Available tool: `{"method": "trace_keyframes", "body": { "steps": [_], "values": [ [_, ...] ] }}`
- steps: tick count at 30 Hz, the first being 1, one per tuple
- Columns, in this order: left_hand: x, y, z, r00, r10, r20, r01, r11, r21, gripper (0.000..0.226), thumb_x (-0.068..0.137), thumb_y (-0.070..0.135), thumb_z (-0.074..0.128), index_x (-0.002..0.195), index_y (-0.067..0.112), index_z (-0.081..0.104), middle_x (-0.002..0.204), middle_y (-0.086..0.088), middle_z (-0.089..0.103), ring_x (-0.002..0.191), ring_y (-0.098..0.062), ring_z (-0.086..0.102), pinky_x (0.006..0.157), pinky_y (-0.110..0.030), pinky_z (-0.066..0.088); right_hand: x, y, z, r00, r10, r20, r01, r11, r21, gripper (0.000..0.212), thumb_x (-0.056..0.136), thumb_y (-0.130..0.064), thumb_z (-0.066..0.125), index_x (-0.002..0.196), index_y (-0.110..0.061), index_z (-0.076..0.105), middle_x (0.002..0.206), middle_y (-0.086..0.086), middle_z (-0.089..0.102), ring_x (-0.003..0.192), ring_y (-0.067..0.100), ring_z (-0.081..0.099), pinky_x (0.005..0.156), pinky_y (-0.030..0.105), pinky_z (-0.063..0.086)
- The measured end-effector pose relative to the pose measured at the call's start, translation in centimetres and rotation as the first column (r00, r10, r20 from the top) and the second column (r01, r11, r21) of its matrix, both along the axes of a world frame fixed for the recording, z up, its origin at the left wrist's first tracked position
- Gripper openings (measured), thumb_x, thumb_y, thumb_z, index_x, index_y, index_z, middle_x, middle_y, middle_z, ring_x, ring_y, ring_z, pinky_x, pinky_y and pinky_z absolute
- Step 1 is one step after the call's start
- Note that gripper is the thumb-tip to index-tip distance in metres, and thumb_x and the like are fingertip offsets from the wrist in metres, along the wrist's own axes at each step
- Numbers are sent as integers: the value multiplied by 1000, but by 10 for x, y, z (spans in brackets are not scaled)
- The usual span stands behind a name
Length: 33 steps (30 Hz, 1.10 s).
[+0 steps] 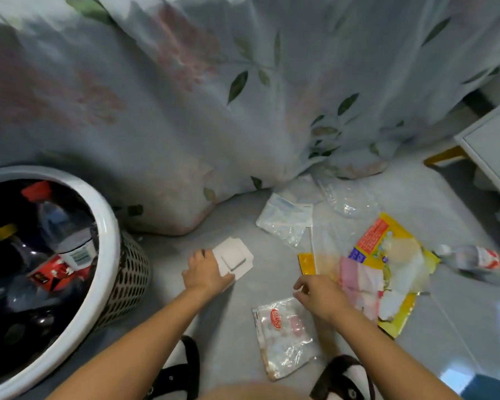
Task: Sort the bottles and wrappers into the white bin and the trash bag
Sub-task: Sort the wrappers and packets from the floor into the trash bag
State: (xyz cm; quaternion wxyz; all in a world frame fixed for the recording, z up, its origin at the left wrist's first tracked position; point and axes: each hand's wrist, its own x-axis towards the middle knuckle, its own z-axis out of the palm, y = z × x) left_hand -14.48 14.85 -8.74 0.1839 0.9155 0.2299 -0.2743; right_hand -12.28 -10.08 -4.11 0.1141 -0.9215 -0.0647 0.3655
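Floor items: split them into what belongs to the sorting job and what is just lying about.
Job: white bin, white packaging, clear wrapper with red logo, yellow bag, clear bags, bottle.
Lying about: floral curtain, white cabinet, slippers.

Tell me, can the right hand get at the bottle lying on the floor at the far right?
Probably yes. The right hand hovers over the wrappers, and the bottle lies exposed beyond the yellow bag, with nothing on top of it.
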Motion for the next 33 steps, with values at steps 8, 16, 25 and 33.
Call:
{"method": "trace_keyframes", "body": {
  "steps": [8,16,25,33],
  "values": [
    [20,-6,-16,999,14,-47,-9,996,93,91,53,55,79,126,19,38,129,-5,47,122,-26,45,95,-37,42,43,7,-30,996,-36,86,37,999,-1,22,90,-36,57,107,-26,65,112,0,67,106,21,60,83,31,49],
    [8,0,-10,921,390,-13,-367,854,-369,58,53,49,85,97,18,65,94,4,71,86,-17,66,65,-26,46,128,33,-41,923,-169,345,138,984,113,45,88,-26,63,131,-19,51,131,5,55,123,26,43,97,36,42],
    [-8,-7,28,687,707,-166,-553,361,-751,7,89,12,64,95,16,66,91,-2,74,81,-18,70,65,-25,53,145,53,-62,933,-16,360,67,989,-130,70,79,-42,71,139,-28,37,135,8,48,118,30,40,91,38,34],
    [-7,-6,56,744,657,-127,-510,435,-742,11,91,14,58,90,21,66,95,-1,73,84,-16,68,71,-29,53,139,52,-29,949,103,298,-59,987,-152,23,87,-50,59,83,-28,55,99,1,67,104,24,57,89,38,33]
  ]
}}
